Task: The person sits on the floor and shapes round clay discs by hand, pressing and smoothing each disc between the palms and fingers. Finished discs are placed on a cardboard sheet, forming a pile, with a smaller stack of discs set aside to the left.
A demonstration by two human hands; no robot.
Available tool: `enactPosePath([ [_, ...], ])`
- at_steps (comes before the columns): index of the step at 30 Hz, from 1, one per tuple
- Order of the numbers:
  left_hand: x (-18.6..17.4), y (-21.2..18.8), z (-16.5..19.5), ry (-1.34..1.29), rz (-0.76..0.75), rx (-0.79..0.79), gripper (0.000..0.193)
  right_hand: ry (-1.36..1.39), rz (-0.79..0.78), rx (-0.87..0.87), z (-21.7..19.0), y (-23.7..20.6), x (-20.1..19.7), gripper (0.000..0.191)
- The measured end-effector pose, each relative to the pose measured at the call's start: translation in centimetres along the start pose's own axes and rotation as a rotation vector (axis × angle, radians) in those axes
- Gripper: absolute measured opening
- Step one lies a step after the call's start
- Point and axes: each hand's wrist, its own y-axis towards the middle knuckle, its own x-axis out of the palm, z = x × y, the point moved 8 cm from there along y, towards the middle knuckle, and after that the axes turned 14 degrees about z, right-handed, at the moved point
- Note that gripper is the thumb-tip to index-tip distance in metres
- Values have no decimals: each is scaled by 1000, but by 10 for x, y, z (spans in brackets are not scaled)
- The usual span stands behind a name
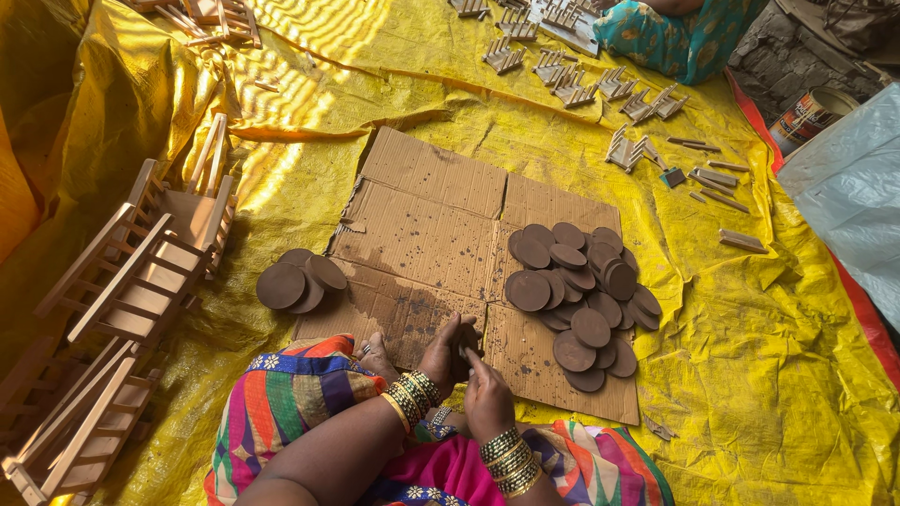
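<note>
At the near edge, a lap is covered by bright striped cloth (281, 394) in pink, green, orange and blue. Gold bangles (412, 398) are worn on both wrists. The left hand (441, 351) and the right hand (487, 398) are brought close together. A small round brown disc (464, 339), dark and flat, is held between them. The left hand's grip is closed around the disc, and the fingers of the right hand are pressed against it too.

Just past the hands, a flat sheet of brown cardboard (431, 234) is spread on the floor. It is creased into squares and dotted with dark spots. On its right side, a big heap of round brown discs (581, 290) is piled up, each one smooth and flat like a coin. To the left of the cardboard, a small stack of the same brown discs (300, 279) is laid on a shiny, wrinkled yellow plastic sheet (750, 375).

On the far left, pale wooden frames made of thin slats (141, 272) are leaned together like little ladders.

Farther away, small bundles of short wooden sticks (581, 89) are scattered over the yellow sheet. At the very top, part of another person in teal patterned cloth (680, 37) can be seen. A round tin can (811, 112) is lying on its side at the top right, beside a pale plastic sheet (848, 187).
</note>
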Motion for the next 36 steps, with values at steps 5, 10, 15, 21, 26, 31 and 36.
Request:
enactPosePath([
  [5, 1, 4, -11, 17, -72, -13, 78, -50, -10, 14, 4, 4, 0, 39],
  [10, -5, 11, -3, 37, -6, 37, 79, 17, -67, 12, -5, -10, 4, 41],
  [15, 3, 3, -3, 93, -99, 30, 82, -64, -51, 73, 6, 2, 0, 40],
  [21, 5, -3, -3, 131, -75, -2, 85, -172, -198, 233, 22, -9, 12, 45],
  [26, -8, 7, 2, 114, 31, 31, 86, -67, -95, -25, 4, -11, 18, 42],
  [31, 10, 2, -15, 41, -218, -37, 79, -124, 80, -71, 15, 6, -2, 38],
  [36, -3, 11, -10, 102, -88, -18, 73, -35, -95, 87, 13, -13, 10, 46],
])
